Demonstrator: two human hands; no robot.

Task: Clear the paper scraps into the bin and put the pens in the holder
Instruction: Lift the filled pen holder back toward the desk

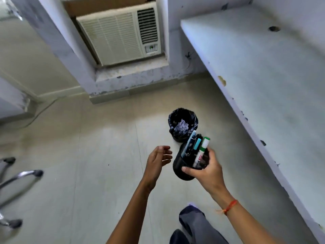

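Note:
My right hand (206, 170) grips a black mesh pen holder (182, 164), held in the air above the floor and tilted. Inside it stand a white marker with a green cap (202, 148), a light blue pen (189, 146) and a pen with a teal cap (197, 144). My left hand (158, 160) hovers just left of the holder, fingers apart, touching nothing. Behind the holder on the floor stands a small bin lined with a black bag (182, 118). Crumpled paper scraps (182, 126) lie inside it.
A long pale counter (267, 81) runs along the right side. A window air conditioner (121, 34) sits in the wall recess ahead. Chrome chair legs with castors (22, 175) are at the left edge. My trouser leg (195, 224) shows at the bottom.

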